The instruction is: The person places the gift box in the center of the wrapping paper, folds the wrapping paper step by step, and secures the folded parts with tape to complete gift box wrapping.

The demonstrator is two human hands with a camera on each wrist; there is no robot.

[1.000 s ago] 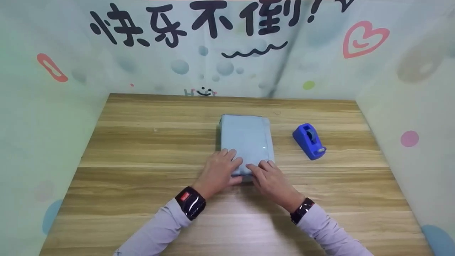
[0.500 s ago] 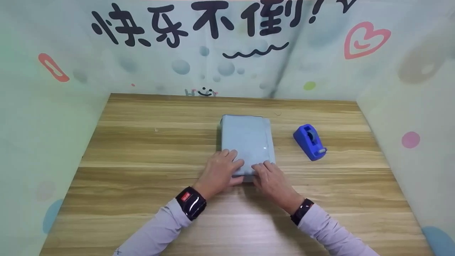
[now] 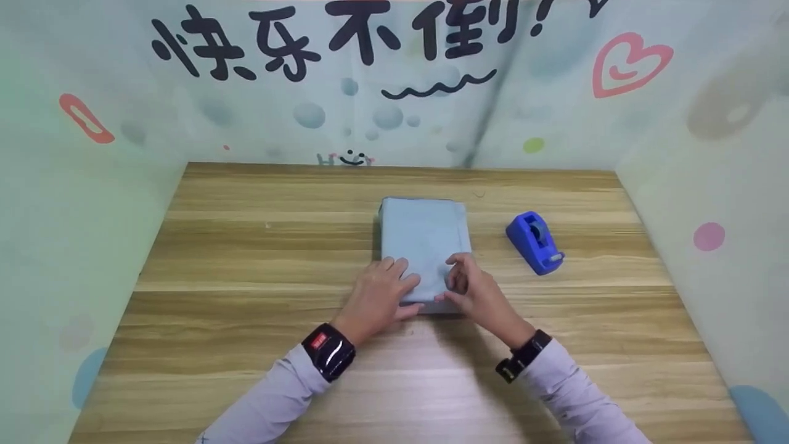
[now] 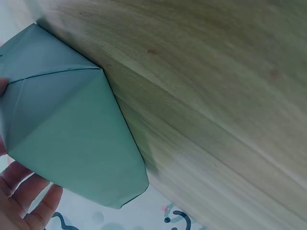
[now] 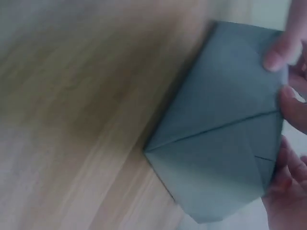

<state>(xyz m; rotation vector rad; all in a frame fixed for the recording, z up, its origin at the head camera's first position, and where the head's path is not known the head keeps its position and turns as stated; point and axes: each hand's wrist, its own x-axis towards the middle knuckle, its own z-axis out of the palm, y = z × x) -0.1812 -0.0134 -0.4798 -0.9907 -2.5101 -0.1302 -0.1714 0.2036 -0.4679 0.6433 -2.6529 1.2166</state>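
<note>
A box wrapped in light blue paper point(image 3: 419, 231) lies flat on the table in the head view. Its near end carries folded flaps with a slanting crease, seen on the wrapped box point(image 4: 81, 134) in the left wrist view. My left hand point(image 3: 376, 296) grips the near left corner, fingers on top and thumb against the end. At the near right corner, my right hand point(image 3: 486, 303) has its fingers bent and its thumb apart from the index finger, with nothing visible between them. In the right wrist view, a thumb point(image 5: 274, 61) presses the end face.
To the right of the box stands a blue tape dispenser point(image 3: 534, 243) with a roll in it. The wood-grain table point(image 3: 259, 259) is bounded by printed panels point(image 3: 419, 135) at the back and both sides.
My right hand has lifted from the near edge of the box, its fingers moving up and apart from the thumb as the wrist turned. My left hand and the box stay in place.
</note>
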